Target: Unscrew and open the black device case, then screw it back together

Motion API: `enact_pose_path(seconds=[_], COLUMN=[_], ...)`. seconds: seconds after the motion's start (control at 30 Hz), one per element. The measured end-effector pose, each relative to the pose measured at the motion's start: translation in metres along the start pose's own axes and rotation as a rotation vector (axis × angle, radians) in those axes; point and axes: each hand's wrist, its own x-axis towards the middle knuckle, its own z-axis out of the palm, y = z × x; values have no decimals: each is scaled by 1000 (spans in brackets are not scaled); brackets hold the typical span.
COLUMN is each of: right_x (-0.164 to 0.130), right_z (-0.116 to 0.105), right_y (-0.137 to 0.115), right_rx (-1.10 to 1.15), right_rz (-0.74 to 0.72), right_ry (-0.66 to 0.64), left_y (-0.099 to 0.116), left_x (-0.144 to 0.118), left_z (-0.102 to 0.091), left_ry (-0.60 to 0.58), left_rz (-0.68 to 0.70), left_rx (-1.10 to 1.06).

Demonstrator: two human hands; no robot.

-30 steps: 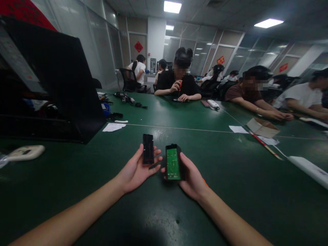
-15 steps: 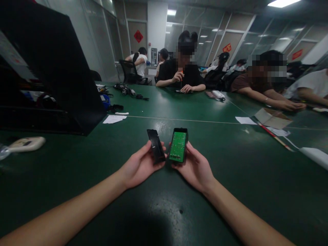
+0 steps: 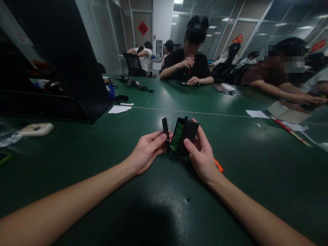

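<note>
Casing [image 3: 188,135] with a green board [image 3: 177,136] inside sits clamped in our right hand [image 3: 202,155], thumb on its near edge and fingers behind it, tilted so the open face turns toward the left. Our left hand [image 3: 147,152] pinches a thin black cover [image 3: 165,130] between thumb and fingers, held upright on edge just beside the casing, the two nearly touching. Both are held above the green table [image 3: 102,160], near its middle. We note an orange tool [image 3: 218,165] lying under the right wrist. To the far left stand a large black box [image 3: 64,61] and a cream device [image 3: 37,129]. White paper [image 3: 119,109] and cables [image 3: 133,83] lie beyond. Other people work across the table; a cardboard piece [image 3: 288,112] lies at the right. Nothing stands between our hands and the parts.
</note>
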Motion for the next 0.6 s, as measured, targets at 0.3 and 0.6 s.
enact_pose_path(seconds=[0.3,0.6], right_x=[-8,-11], right_z=[6,7], right_y=[-3,-3], right_rx=[-259,-335], right_rz=[-102,-105], right_ry=[-11,-65], left_y=[-8,-7], left_x=[-3,-6], left_z=[-2,-2], left_ry=[59,74], left_rz=[125,198], left_rx=[174,264])
